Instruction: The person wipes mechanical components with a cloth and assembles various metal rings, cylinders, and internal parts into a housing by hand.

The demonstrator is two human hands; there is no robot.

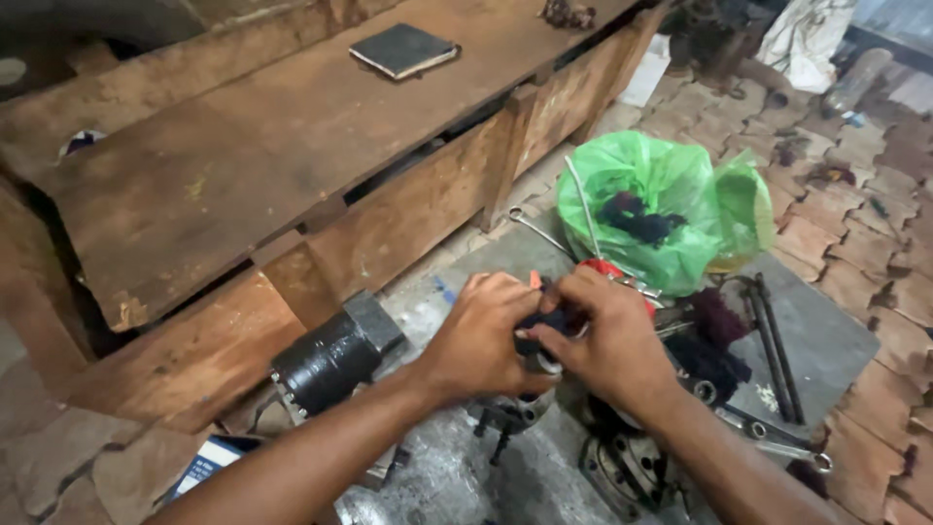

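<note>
A small dark part (546, 326), partly wrapped in what looks like a dark rag, sits just below the middle of the frame, pinched between both hands. A pale round metal end shows at its lower side; its exact shape is hidden by the fingers. The left hand (481, 335) curls around it from the left, fingers bent and closed against the part. The right hand (607, 340) comes in from the right, thumb and fingers pressed together on the same piece, so the two hands touch over it.

Directly under the hands lies a round metal housing (627, 472) with bolt holes, near the lower edge. Left of the hands, a black cylindrical motor body (330, 360) with a square grey block on its end lies on its side. Right of the hands a heap of dark rags (714, 340) rests on a grey slab (826, 340), with two thin dark rods (773, 331) beside it and a spanner (777, 437) towards the lower right. Just above the hands, a green plastic bag (671, 204) stands open, dark cloth inside, and a red object (607, 269) peeks out at its foot.

A worn wooden bench (243, 165) fills the upper left, with a flat dark pad (403, 49) lying on top. Reddish paving blocks (875, 194) cover the ground at the right.
</note>
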